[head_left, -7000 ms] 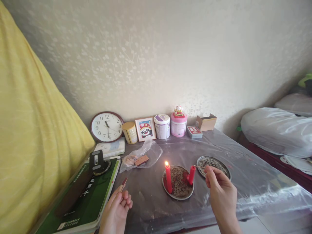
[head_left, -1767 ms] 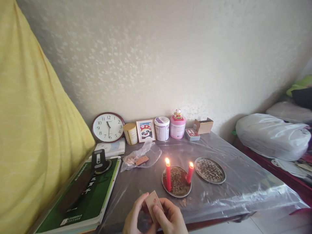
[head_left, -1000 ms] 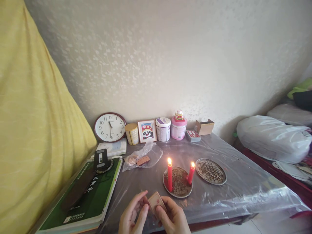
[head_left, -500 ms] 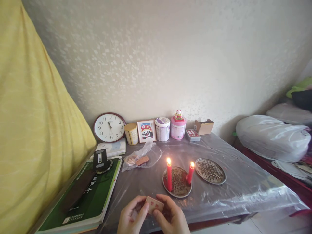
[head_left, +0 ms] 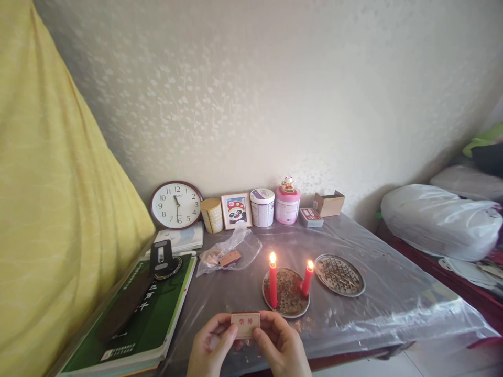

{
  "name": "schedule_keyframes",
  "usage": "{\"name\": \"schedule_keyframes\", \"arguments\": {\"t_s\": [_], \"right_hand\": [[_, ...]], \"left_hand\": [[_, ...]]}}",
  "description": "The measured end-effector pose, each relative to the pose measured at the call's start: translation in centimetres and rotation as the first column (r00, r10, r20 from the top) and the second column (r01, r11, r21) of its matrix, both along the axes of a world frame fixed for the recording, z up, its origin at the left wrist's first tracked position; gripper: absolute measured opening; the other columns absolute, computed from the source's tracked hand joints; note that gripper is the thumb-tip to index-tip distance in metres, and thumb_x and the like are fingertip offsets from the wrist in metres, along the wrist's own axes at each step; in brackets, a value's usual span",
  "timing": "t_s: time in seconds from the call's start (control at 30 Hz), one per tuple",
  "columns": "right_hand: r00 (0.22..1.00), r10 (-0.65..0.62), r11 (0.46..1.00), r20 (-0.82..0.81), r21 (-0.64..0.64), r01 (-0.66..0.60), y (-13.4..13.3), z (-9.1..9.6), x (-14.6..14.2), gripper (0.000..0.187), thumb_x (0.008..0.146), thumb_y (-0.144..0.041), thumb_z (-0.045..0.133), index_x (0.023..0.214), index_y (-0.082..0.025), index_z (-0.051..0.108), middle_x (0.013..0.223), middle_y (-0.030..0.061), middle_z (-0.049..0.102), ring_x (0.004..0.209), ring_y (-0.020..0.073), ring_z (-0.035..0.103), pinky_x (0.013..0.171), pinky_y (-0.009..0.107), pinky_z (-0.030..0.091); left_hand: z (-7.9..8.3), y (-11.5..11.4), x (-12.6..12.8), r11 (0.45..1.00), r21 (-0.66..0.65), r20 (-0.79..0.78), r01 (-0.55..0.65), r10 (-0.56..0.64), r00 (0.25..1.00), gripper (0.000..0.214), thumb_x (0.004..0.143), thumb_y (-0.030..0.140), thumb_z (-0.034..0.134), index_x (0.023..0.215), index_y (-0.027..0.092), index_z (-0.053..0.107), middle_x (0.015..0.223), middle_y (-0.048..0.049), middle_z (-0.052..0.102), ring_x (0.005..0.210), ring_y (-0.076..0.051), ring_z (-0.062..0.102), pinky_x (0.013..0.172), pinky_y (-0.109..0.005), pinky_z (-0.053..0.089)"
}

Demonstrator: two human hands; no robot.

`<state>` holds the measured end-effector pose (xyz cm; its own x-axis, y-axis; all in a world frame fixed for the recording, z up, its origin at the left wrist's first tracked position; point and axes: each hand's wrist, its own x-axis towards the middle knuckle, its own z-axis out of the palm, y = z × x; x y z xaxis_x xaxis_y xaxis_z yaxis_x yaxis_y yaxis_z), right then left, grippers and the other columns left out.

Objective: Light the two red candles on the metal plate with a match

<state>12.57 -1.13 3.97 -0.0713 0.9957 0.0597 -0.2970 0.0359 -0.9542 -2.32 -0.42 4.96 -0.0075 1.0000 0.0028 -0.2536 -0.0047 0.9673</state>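
Observation:
Between my left hand (head_left: 214, 343) and my right hand (head_left: 281, 343) is a small tan matchbox (head_left: 245, 325) with red characters on its face. Fingers and thumbs of both hands pinch it, one hand at each end. Just beyond it, a round metal plate (head_left: 290, 310) bears two lit red candles: a taller upright candle (head_left: 273, 285) on the left and a shorter, slightly tilted candle (head_left: 307, 280) on the right. A second metal plate (head_left: 359, 290), to the right, holds what look like burnt matchsticks (head_left: 340, 277).
Left of my hands lie a green book (head_left: 157, 319) and a black device (head_left: 161, 257). A clear plastic bag (head_left: 236, 238) has another small box (head_left: 230, 258) on it. A clock (head_left: 176, 205), a picture frame (head_left: 237, 211) and several containers line the wall. Plastic sheeting (head_left: 381, 272) covers the table.
The matchbox has turned from a slant to nearly level, its printed face toward me. Both hands keep hold of it and have shifted slightly. The candles and plates stay put.

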Motion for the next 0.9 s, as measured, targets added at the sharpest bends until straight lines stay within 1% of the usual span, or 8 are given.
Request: {"name": "schedule_keyframes", "arguments": {"t_s": [0.07, 0.17, 0.4, 0.53, 0.63, 0.73, 0.83, 0.9], "right_hand": [[0.999, 0.046, 0.999, 0.012, -0.029, -0.045, 0.0, 0.1, 0.3, 0.037, 0.078, -0.049, 0.069, 0.096, -0.016, 0.065, 0.086, 0.0081, 0.072, 0.071, 0.0177, 0.065, 0.059, 0.025, 0.046], [0.997, 0.077, 0.996, 0.0, -0.045, -0.077, 0.2, 0.2, 0.6, 0.037, 0.078, -0.047, 0.069, 0.095, -0.015, 0.064, 0.084, 0.0081, 0.072, 0.069, 0.0167, 0.063, 0.058, 0.024, 0.045], [0.998, 0.059, 0.996, 0.003, -0.067, -0.058, 0.3, 0.2, 0.4, 0.039, 0.076, -0.05, 0.071, 0.09, -0.015, 0.065, 0.079, 0.0064, 0.071, 0.068, 0.0172, 0.064, 0.057, 0.024, 0.045], [1.0, 0.016, 1.0, -0.008, 0.002, -0.016, 0.0, -0.1, -0.1, 0.035, 0.077, -0.049, 0.069, 0.087, -0.016, 0.062, 0.078, 0.0065, 0.071, 0.069, 0.0184, 0.065, 0.065, 0.028, 0.049], [0.982, 0.006, 0.998, 0.189, 0.055, -0.016, -0.1, -0.5, -0.3, 0.025, 0.08, -0.038, 0.065, 0.089, -0.015, 0.061, 0.079, 0.0073, 0.07, 0.07, 0.0191, 0.066, 0.065, 0.028, 0.049], [0.915, -0.069, 0.995, 0.397, 0.095, 0.034, -0.3, -0.8, -0.4, 0.015, 0.076, -0.022, 0.064, 0.089, -0.016, 0.061, 0.076, 0.0049, 0.068, 0.065, 0.0165, 0.063, 0.059, 0.024, 0.047], [0.863, -0.154, 0.984, 0.482, 0.157, 0.087, -0.4, -1.1, -0.7, 0.019, 0.068, -0.012, 0.064, 0.086, -0.019, 0.064, 0.072, 0.0013, 0.065, 0.061, 0.0138, 0.059, 0.058, 0.021, 0.047], [0.837, -0.21, 0.967, 0.505, 0.235, 0.101, -0.5, -1.4, -1.0, 0.024, 0.067, -0.012, 0.065, 0.089, -0.021, 0.066, 0.072, 0.0004, 0.064, 0.06, 0.0131, 0.058, 0.057, 0.02, 0.047]], "left_hand": [[-0.3, 0.1, 0.0, 1.0, -0.008, 0.024, -0.002, 0.002, 1.0, 0.029, 0.068, 0.042, 0.076, 0.078, 0.015, 0.071, 0.069, -0.0072, 0.072, 0.057, -0.017, 0.06, 0.057, -0.027, 0.048], [-0.6, 0.2, 0.1, 1.0, -0.011, 0.059, 0.013, -0.012, 0.998, 0.028, 0.068, 0.041, 0.076, 0.077, 0.015, 0.071, 0.066, -0.0061, 0.07, 0.055, -0.017, 0.058, 0.056, -0.027, 0.047], [-0.1, 0.1, 0.1, 1.0, -0.022, 0.023, -0.003, 0.004, 1.0, 0.032, 0.067, 0.044, 0.076, 0.077, 0.014, 0.07, 0.066, -0.007, 0.07, 0.055, -0.018, 0.059, 0.055, -0.028, 0.047], [-0.5, 0.4, 0.2, 0.997, -0.08, 0.027, 0.004, -0.002, 1.0, 0.036, 0.063, 0.044, 0.079, 0.083, 0.015, 0.07, 0.073, -0.0085, 0.072, 0.056, -0.018, 0.06, 0.055, -0.029, 0.049], [-0.9, 0.8, 0.2, 0.991, -0.129, 0.068, 0.017, -0.009, 0.998, 0.043, 0.06, 0.045, 0.081, 0.089, 0.017, 0.069, 0.077, -0.0091, 0.074, 0.059, -0.02, 0.064, 0.055, -0.03, 0.051], [-0.7, 0.8, 0.1, 0.992, -0.128, -0.022, 0.013, -0.016, 1.0, 0.045, 0.059, 0.049, 0.079, 0.089, 0.017, 0.071, 0.079, -0.0111, 0.075, 0.07, -0.026, 0.068, 0.059, -0.032, 0.054], [-0.6, 0.6, 0.5, 0.995, -0.083, -0.135, -0.047, 0.035, 0.99, 0.047, 0.059, 0.055, 0.077, 0.085, 0.017, 0.072, 0.082, -0.013, 0.075, 0.082, -0.031, 0.069, 0.072, -0.038, 0.056], [-1.0, 0.4, 1.1, 0.997, -0.049, -0.114, -0.065, 0.059, 0.992, 0.049, 0.059, 0.056, 0.076, 0.089, 0.017, 0.072, 0.085, -0.0138, 0.075, 0.087, -0.032, 0.069, 0.08, -0.041, 0.055]]}}
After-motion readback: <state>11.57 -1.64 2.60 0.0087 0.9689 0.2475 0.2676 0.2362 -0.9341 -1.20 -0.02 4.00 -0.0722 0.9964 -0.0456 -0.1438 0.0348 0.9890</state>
